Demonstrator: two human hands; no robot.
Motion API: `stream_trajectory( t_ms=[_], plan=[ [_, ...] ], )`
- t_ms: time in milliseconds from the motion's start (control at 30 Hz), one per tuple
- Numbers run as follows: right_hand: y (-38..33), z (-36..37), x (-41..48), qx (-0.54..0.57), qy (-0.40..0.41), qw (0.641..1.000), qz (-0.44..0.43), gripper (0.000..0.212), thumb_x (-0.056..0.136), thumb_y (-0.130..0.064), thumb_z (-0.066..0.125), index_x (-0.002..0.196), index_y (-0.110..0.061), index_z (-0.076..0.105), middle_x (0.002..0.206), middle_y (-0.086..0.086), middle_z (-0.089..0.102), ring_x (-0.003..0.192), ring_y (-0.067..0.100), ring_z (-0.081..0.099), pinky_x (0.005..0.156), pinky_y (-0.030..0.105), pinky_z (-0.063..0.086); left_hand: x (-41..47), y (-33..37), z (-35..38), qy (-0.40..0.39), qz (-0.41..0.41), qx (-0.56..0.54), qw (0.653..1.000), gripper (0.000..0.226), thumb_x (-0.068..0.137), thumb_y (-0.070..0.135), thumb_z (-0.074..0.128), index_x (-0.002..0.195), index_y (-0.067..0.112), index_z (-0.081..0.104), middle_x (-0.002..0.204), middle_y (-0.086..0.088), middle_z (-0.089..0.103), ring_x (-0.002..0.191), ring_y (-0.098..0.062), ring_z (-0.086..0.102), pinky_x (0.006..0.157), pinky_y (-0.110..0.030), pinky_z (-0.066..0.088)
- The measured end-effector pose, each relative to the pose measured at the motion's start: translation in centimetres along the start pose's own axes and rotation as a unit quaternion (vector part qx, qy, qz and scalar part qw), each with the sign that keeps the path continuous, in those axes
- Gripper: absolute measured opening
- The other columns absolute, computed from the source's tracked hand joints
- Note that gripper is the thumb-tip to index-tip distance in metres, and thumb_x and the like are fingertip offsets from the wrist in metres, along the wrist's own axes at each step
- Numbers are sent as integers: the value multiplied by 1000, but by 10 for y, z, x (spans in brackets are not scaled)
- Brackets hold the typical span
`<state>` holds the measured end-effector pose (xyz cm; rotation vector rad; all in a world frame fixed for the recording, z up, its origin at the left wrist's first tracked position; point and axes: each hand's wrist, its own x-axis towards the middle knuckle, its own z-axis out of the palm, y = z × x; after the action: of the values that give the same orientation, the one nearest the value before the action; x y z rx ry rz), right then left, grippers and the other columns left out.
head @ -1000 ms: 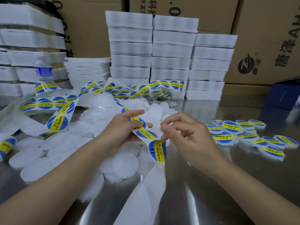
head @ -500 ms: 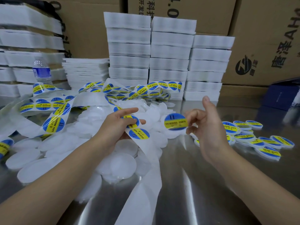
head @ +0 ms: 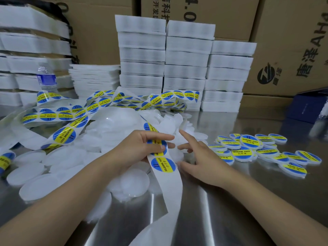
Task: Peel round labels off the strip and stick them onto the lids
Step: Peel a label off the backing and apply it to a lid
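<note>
My left hand (head: 140, 148) grips the white label strip (head: 171, 190), thumb and fingers curled round it just above a round blue-and-yellow label (head: 163, 165). The bare backing hangs down towards me. My right hand (head: 200, 162) lies just right of the strip with spread, straight fingers, its tips among the plain white lids (head: 131, 181); no label shows in it. More lids spread out to the left. Labelled lids (head: 252, 144) lie in a heap to the right.
A long tangle of label strip (head: 110, 102) loops across the back of the steel table (head: 230, 210). Behind it stand stacks of white foam trays (head: 186, 68), a water bottle (head: 46, 79), cardboard boxes (head: 292, 41) and a blue box (head: 308, 107).
My right hand peeled a label off the strip, lifted it, then came down onto the white lids with fingers spread. The label is no longer visible. My left hand kept hold of the strip.
</note>
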<state>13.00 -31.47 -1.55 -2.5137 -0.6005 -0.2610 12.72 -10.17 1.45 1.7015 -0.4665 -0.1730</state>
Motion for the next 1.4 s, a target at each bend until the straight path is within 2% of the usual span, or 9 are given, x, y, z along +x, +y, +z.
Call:
stream_trajectory(
  t_ms=[133,333,500,600,967,1067,1133,1267,1400],
  plan=[
    [1,5,3,4,12,1000,-16,81,85,-44,60,144,-47,4,129,-18,50,121,8,39,104,32,33,1,-3,2,39,31,80,996,60,83,-8,62,105,47,63,119,10,65,95,-6,68,83,-26,56],
    [5,7,8,-19,56,998,-10,83,77,-54,62,144,-43,15,100,-25,49,102,5,38,95,29,32,0,-3,4,42,6,152,987,64,80,-5,63,107,53,57,125,9,60,100,-11,65,90,-27,53],
    [7,10,10,2,49,999,24,82,76,-61,56,144,-43,15,108,-23,48,106,7,37,98,31,32,1,-3,5,31,0,158,987,65,81,-7,60,105,53,57,125,9,59,91,-3,67,81,-19,53],
    [6,12,9,11,42,999,30,80,77,-59,57,143,-43,16,110,-22,50,109,10,40,100,36,35,2,-3,4,33,-12,162,986,63,81,-6,61,106,52,58,125,10,59,101,-9,66,89,-28,54],
    [-1,1,9,40,173,984,32,87,66,-48,71,141,-37,28,100,-19,51,94,6,42,86,25,37,7,-9,3,81,-29,132,987,13,83,27,70,95,32,72,107,14,71,103,-6,65,99,-26,46],
    [-3,1,9,98,227,969,27,81,65,-44,76,135,-42,35,96,-24,52,86,-5,43,71,7,32,6,-9,4,81,-48,122,988,13,88,31,63,91,26,74,99,7,74,98,-14,67,90,-19,48],
    [-6,0,8,147,246,958,11,78,65,-44,78,129,-50,33,99,-25,54,85,-8,43,71,2,33,6,-7,6,79,-65,116,988,26,91,39,56,88,24,77,95,5,75,95,-17,68,79,-16,49],
    [-15,-2,4,168,226,959,-36,80,63,-42,79,123,-59,28,104,-22,56,86,2,46,76,5,34,6,-4,6,68,-104,37,992,35,91,46,53,85,23,78,91,-3,76,85,-24,72,83,-34,54],
    [-20,-3,2,169,205,962,-65,84,66,-29,82,123,-58,28,108,-22,56,91,5,49,78,8,36,2,-4,5,46,-110,-37,992,21,88,27,63,77,19,79,87,-9,76,72,-19,72,68,-28,58]
  ],
)
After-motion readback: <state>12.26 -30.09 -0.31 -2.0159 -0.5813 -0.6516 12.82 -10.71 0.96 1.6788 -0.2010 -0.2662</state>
